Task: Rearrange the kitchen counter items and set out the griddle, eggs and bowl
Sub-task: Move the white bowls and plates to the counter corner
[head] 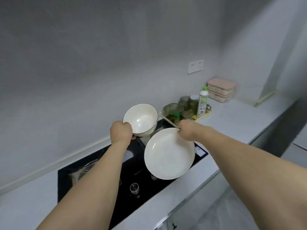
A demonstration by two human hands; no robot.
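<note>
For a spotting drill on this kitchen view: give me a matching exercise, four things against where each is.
Things:
1. bowl
2. plate
3. spray bottle
4. pink boxes

Places:
A. stacked in the far counter corner
B. held by the right hand
C. upright on the tray among jars
D. held by the left hand

Pairs: 1-D, 2-B, 3-C, 4-A
</note>
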